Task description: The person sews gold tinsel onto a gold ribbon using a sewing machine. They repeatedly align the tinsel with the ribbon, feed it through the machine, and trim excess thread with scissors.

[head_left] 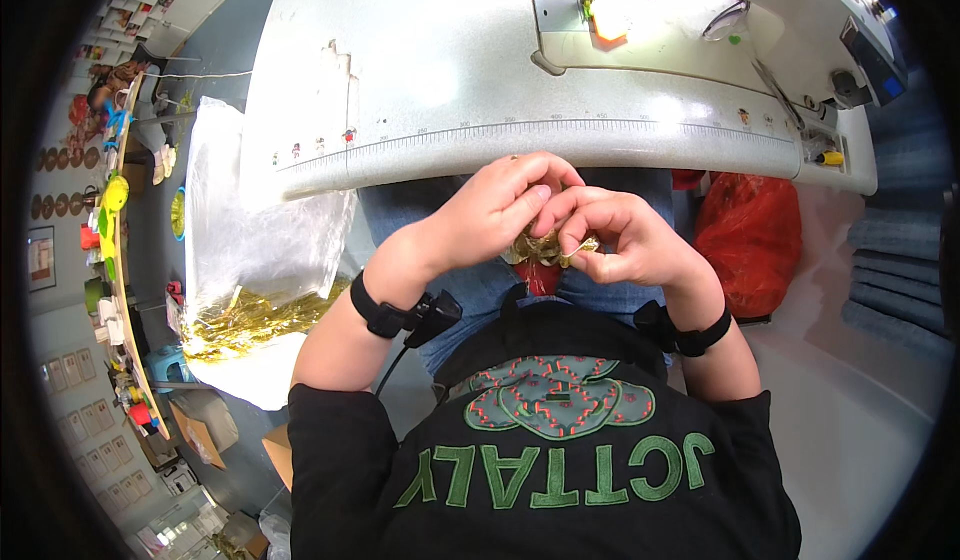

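Both of my hands meet over my lap, just in front of the sewing table's edge. My right hand (615, 230) pinches a bunched piece of shiny gold foil material (541, 248) between thumb and forefinger. Against it, my left hand (510, 196) curls around the upper side of the same bunch; its fingertips are partly hidden. Loose gold strands hang from the bunch towards my lap. Something red (541, 281) shows beneath it, between my legs.
Ahead stands a sewing machine (697, 4) on a white table (450, 87) with a printed ruler. Scissors (780, 94) lie at its right. Clear plastic sheeting (255, 215) with gold tinsel (255, 323) is at left. A red bag (750, 245) stands at right, near a blue curtain (900, 260).
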Demonstrator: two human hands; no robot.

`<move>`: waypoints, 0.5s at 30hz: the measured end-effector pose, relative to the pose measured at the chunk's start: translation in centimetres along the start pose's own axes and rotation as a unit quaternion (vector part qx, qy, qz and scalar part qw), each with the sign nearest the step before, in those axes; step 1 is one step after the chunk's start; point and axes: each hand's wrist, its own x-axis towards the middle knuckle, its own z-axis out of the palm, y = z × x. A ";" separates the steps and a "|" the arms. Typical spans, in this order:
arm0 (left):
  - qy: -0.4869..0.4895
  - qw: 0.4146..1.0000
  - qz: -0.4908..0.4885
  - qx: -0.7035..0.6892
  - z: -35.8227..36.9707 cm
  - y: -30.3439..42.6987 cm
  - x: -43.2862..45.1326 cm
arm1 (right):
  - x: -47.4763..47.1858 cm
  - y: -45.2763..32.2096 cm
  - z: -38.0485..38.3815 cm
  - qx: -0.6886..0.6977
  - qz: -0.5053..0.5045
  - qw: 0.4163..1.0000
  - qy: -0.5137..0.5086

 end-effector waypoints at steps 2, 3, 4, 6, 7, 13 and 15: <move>-0.071 0.990 -0.077 -0.089 -0.5 0.0 -0.1 | -0.1 -0.3 0.2 0.002 -0.017 1.000 0.009; -0.077 0.989 -0.065 -0.111 -0.4 -0.1 -0.1 | -0.3 -0.4 0.1 0.008 -0.015 1.000 0.003; -0.082 0.986 -0.052 -0.132 -0.1 -0.3 -0.1 | -0.4 -0.6 -0.1 0.013 -0.012 1.000 -0.003; -0.091 0.987 -0.030 -0.128 0.4 -0.9 0.1 | -0.7 -0.7 -0.3 0.034 -0.021 0.999 -0.004; -0.101 0.984 -0.020 -0.143 0.5 -1.1 0.1 | -0.8 -0.8 -0.3 0.028 -0.013 1.000 -0.003; -0.105 0.987 -0.011 -0.125 0.6 -1.9 -0.1 | -1.5 -1.9 -1.2 0.025 -0.006 1.000 0.008; -0.078 0.991 0.018 -0.103 0.4 -1.9 -0.2 | -1.6 -2.1 -1.4 0.018 -0.011 1.000 0.016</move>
